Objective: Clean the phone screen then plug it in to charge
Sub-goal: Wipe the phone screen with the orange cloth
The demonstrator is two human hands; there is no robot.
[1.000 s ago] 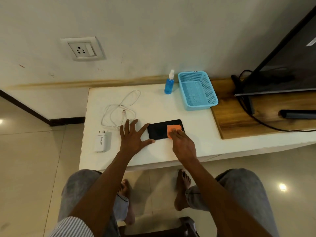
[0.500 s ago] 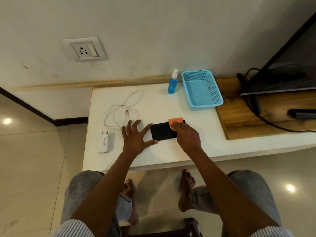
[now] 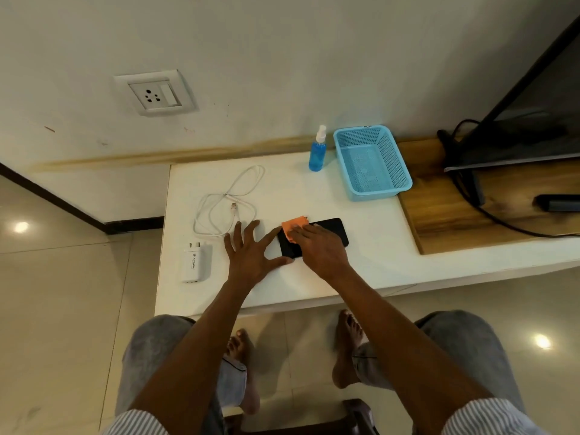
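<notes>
Clearly we treat the phone (image 3: pixel 332 230) as slick, fragile glass: left hand (image 3: pixel 251 255) splayed open bracing its edge, right hand (image 3: pixel 320 249) fingers pressing the soft cloth (image 3: pixel 293 226) flat.

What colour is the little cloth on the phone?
Orange. The cloth shows in the head view, under the right hand.

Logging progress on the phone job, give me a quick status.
Left hand flat, bracing phone. Right hand pressing orange cloth on screen. Cable and charger lie unplugged. Nothing in the way.
</notes>
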